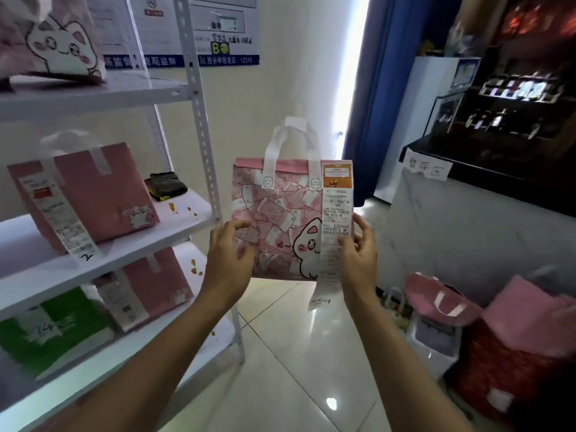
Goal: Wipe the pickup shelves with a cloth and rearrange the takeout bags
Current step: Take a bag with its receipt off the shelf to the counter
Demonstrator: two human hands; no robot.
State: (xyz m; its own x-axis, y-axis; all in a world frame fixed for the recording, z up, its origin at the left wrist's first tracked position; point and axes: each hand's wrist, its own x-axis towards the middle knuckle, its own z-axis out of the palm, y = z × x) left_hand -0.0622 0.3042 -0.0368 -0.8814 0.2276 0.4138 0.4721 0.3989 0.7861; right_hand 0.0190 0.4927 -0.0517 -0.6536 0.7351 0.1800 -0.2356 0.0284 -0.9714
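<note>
Held item: pink takeout bag [274,219] with a cartoon face, upright in mid-air in front of the person, just right of the shelf post [199,120].
Left hand [229,260]: grips the bag's lower left edge, thumb on the printed face, fingers curled behind.
Right hand [358,247]: pinches the bag's right edge together with the receipt [335,232], thumb lying on the paper.
Receipt: fixed near the bag's top right corner; it runs down through the right-hand pinch and its tail hangs free below the bag.
Handles [291,141]: stand above both grips, held by neither hand.
Middle shelf [174,226]: left of the left-hand grip; carries another pink bag [90,194] and a dark folded cloth [166,185], with orange crumbs beside the cloth.
Lower shelf: below and left of the grip; holds a green bag [46,332] and a pink one, more crumbs at its edge.
Stage, judged: bag being checked or carried during rearranging; wiping appears unfinished, given the crumbs.
Risk 1: the receipt could tear or peel off if the right hand pulls down on it, or if its loose tail snags the shelf edge.
Risk 2: the bag could tip or slip, since only its sides are held and the contents are unseen.
Risk 3: shelving it onto the crumbs would soil its base.
</note>
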